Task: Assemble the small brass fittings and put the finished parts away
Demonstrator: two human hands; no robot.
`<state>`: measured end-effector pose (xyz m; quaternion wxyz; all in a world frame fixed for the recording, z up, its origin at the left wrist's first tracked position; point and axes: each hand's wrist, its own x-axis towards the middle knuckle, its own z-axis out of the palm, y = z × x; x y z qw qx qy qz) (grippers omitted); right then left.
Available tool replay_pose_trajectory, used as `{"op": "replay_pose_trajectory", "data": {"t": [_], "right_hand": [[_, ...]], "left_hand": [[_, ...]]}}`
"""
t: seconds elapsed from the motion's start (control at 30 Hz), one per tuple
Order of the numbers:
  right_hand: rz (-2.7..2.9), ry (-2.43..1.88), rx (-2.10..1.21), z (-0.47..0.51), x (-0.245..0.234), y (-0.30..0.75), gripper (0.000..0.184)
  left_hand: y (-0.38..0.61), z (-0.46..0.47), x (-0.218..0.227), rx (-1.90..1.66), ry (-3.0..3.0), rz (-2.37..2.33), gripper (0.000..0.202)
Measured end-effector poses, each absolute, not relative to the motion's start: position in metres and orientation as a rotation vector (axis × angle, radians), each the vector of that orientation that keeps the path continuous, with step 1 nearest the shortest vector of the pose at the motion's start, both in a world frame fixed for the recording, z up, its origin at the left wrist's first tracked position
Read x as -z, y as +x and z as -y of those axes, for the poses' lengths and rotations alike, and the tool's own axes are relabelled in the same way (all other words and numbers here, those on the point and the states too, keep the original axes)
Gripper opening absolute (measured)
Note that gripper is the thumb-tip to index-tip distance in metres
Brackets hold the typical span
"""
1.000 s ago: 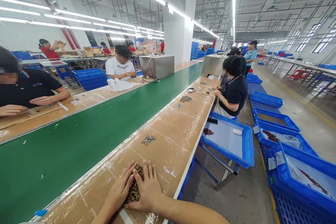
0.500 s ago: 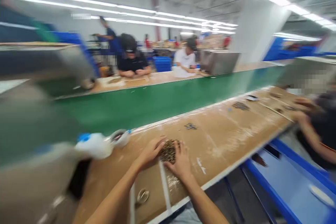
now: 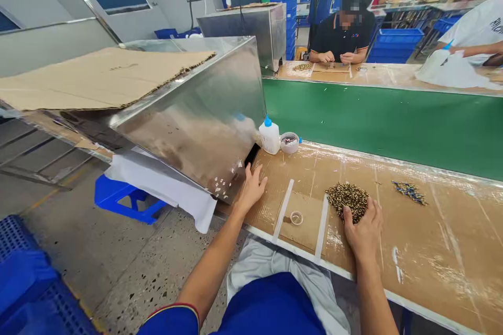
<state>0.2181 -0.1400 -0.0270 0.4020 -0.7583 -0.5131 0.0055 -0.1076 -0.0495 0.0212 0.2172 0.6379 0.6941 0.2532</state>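
Observation:
A heap of small brass-coloured pieces lies on the cardboard-covered bench. My right hand rests against the heap's near right side, its fingers spread. Off to the left, my left hand hovers at the bench by the metal box, fingers apart and holding nothing. Between the hands, a small clear round cup sits on a cardboard piece edged by two white strips. Right of the heap is a small scatter of dark bluish pieces.
A white bottle with a blue cap and a roll of tape stand at the bench's back edge. A large metal box borders the left side. Behind runs a green belt; a person works across it.
My view has swung left. My left hand has left the heap and moved left toward the metal box, while my right hand remains at the heap.

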Motion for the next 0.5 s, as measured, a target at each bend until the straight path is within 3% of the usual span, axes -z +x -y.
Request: {"op": "replay_pose_trajectory", "data": {"t": [0.13, 0.5], "right_hand": [[1.299, -1.885, 0.014, 0.141, 0.031, 0.220, 0.090], [1.308, -1.902, -0.036, 0.144, 0.029, 0.224, 0.072]], "left_hand": [[-0.093, 0.018, -0.028, -0.515, 1.666, -2.109, 0.059], [-0.078, -0.001, -0.005, -0.701, 1.880, -1.991, 0.038]]}}
